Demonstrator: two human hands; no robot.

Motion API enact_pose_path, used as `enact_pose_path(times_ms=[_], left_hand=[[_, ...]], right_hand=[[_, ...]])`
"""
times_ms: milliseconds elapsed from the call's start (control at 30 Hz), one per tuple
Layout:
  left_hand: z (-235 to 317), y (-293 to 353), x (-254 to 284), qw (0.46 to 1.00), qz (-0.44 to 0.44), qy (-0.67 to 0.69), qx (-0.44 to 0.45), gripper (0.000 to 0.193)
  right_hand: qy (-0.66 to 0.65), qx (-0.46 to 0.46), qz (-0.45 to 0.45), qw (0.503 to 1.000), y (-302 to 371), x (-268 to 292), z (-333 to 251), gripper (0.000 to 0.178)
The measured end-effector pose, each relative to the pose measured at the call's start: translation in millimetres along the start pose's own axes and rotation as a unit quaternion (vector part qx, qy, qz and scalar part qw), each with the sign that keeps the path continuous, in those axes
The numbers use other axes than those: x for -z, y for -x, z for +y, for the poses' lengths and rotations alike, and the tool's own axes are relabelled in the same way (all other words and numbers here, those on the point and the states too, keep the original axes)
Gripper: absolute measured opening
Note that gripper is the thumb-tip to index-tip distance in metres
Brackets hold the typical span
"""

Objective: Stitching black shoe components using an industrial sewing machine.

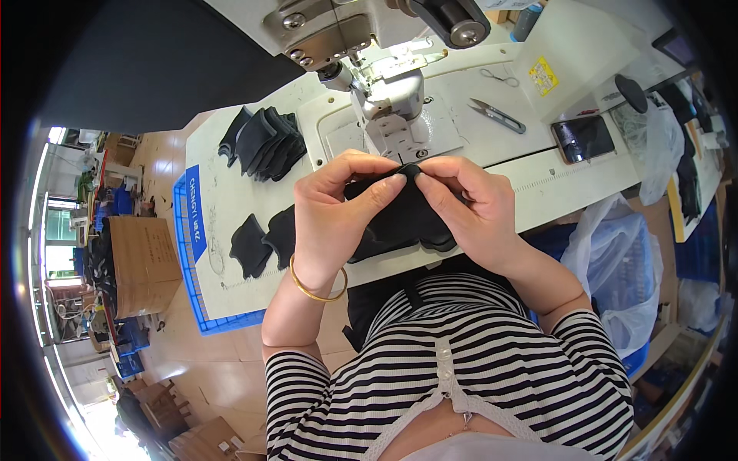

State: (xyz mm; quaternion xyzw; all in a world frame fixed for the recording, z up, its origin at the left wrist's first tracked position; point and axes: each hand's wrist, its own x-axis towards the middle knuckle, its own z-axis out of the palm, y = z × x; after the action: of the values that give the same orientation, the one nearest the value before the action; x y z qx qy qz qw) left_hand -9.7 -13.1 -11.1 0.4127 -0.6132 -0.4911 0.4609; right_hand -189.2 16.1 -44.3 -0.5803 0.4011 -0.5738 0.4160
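Cloth (411,219) at frame centre, pinched by left hand (334,201) and right hand (478,206) below the sewing machine (390,100), seems mid-handling, while whether the black stack (269,144) at upper left and loose pieces (250,246) at centre left are finished cannot be told.

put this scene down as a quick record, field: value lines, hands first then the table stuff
left hand: pinching black piece
right hand: pinching same piece, beside left hand
sewing machine: just beyond the hands
pile: black pieces, left side of table
snips: right of sewing machine
phone: right of snips
bracelet: gold-coloured, left wrist
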Motion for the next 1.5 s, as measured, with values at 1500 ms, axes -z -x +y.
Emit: enact_pose_path(times_ms=[1500], left_hand=[[16.4, -80.2, 36.6, 0.976, 0.002, 0.171, 0.132, 0.011]], right_hand=[[-0.001, -0.057, -0.013, 0.998, -50.3, -5.5, -8.3, 0.016]])
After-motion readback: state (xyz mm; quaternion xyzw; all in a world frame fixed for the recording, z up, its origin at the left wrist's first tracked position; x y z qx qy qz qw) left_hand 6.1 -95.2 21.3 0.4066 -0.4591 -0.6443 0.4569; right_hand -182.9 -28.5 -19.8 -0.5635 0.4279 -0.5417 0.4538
